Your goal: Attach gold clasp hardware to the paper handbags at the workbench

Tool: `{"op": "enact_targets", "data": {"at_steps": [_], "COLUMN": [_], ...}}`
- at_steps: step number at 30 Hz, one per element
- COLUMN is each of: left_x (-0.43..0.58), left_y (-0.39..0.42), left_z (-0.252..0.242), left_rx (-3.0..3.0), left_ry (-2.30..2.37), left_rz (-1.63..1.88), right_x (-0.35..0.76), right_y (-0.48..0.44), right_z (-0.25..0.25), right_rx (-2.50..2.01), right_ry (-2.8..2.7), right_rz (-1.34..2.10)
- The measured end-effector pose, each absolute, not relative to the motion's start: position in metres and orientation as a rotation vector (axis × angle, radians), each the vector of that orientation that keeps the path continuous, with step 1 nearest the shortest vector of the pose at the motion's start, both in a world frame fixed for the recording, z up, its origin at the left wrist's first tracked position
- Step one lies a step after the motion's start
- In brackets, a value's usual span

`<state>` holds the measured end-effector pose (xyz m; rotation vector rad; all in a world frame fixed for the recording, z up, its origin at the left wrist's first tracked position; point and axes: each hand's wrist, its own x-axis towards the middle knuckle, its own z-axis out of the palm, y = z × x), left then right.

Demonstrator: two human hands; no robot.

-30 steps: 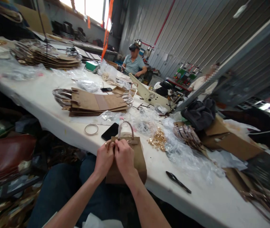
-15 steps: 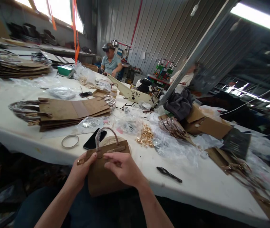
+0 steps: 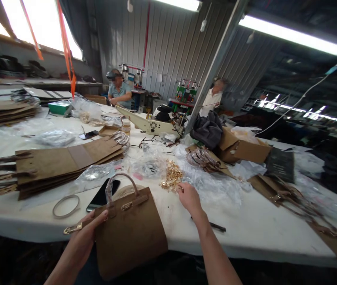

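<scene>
Head camera shows me two bare hands and, between them, one brown bag. The left hand has its thumb laid on the front of the bag's upper corner and its other fingers mostly hidden behind, pinching it, so the bag hangs tilted to the right of that thumb. One strap with a gold clasp juts out left of those fingers; one curved handle arches above and right of them.

I have the right hand at one heap of gold fittings (too many and too small for me to count), its fingertips drawn nearly together at the near edge; whether they grip a piece, I cannot tell. Below those fingertips lies one black tool, partly hidden by the forearm.

Just beyond the left fingers I see one black phone and one pale ring. Farther beyond them lies one stack of brown panels, its layers hard to count. Two other people, one in a blue shirt, one in a pale shirt, are well beyond both hands.
</scene>
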<state>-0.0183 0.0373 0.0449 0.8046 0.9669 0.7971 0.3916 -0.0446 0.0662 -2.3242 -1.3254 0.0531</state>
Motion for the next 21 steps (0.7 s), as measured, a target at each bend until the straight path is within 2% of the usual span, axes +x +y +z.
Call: {"op": "enact_targets", "data": {"at_steps": [13,21], "left_x": [-0.019,-0.013], "left_y": [0.052,0.048], "left_z": [0.038,0.047], "left_rx": [0.714,0.703], "left_ry": [0.992,1.081], "left_rz": [0.686,0.697], "right_x": [0.391,0.393], "right_y": [-0.02,-0.022], "right_z": [0.024,0.018], "right_rx": [-2.12,-2.002], "right_ry": [-1.254,-1.172], "right_rz": [0.064,-0.019]}}
